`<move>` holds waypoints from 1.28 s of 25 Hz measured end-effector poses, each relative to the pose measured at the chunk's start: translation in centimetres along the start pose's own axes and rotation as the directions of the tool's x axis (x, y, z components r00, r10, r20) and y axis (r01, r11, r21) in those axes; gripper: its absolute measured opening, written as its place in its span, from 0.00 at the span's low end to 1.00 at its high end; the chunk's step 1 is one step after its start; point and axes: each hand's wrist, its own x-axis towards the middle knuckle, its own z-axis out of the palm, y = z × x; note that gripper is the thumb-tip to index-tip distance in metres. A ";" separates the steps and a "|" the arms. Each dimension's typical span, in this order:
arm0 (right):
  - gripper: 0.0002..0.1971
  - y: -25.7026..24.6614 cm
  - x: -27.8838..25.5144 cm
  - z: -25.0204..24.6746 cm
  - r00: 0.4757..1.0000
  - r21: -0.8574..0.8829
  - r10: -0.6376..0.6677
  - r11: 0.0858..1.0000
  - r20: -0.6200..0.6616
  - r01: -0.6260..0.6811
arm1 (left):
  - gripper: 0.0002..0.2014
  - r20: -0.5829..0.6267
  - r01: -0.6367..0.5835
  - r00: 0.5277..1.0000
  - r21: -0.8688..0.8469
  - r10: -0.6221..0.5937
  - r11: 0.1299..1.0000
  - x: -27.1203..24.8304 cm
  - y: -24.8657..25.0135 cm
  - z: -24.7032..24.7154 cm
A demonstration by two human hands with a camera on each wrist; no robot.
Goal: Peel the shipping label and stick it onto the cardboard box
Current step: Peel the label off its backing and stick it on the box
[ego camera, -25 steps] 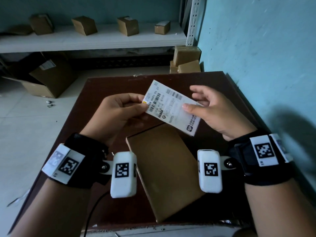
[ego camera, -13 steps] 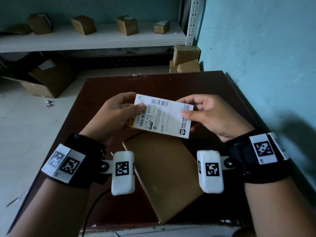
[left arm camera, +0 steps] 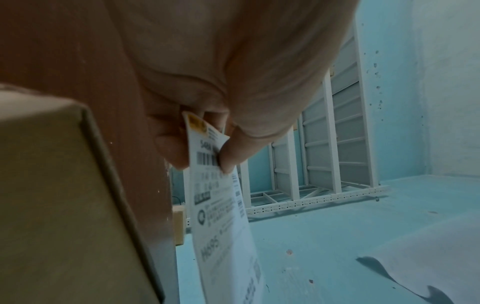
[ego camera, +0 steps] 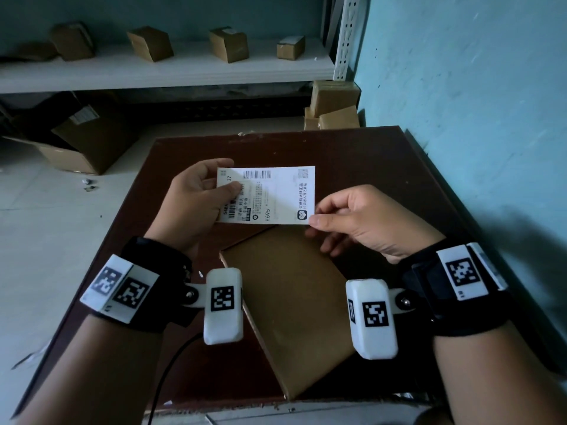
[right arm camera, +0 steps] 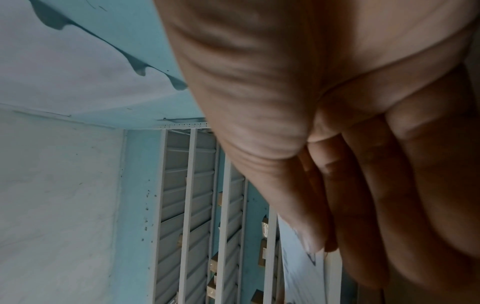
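The shipping label was held in the air above the far end of the cardboard box, printed face up and lying nearly level. Its left end was pinched by the left hand, the thumb pressed onto the printed face and the fingers curled behind it; in the left wrist view the thumb was seen closed over a barcode near a yellow mark at the label's end. The near right corner was pinched by the right hand between thumb and forefinger, the other fingers being loosely curled beneath; in the right wrist view only a thin strip of the label was shown past the fingers.

On the label, "H695" could be read along the near edge, "27" near the left end, and "548" partly covered by the left hand. A barcode ran along the far edge, a small square code sat at the far right corner, and a round logo with Chinese characters, too small to be read, was printed at the near right.

The cardboard box lay flat and askew on the dark brown table, unlabelled on its top face. Small cartons were stood on a white shelf beyond the box.
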 end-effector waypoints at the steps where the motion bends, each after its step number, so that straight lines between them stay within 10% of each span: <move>1: 0.10 0.0 0.0 0.0 1.000 -0.002 0.001 1.000 -0.013 -0.001 | 0.19 -0.014 0.004 1.000 0.023 -0.004 1.000 0.0 0.0 0.1; 5: 0.09 -0.2 -0.1 0.1 0.999 0.025 0.019 1.000 -0.042 -0.018 | 0.16 -0.067 -0.247 0.945 0.500 0.321 0.830 -0.3 0.5 0.2; 10: 0.05 -0.3 -0.1 0.6 1.000 0.056 0.011 0.998 -0.021 -0.010 | 0.06 0.408 -0.522 0.841 0.437 0.356 0.732 -2.9 1.2 2.9; 32: 0.04 -0.4 -0.4 0.7 0.998 0.053 -0.053 0.997 0.030 0.051 | 0.06 0.378 -0.536 0.834 0.380 0.402 0.754 -3.1 0.4 3.5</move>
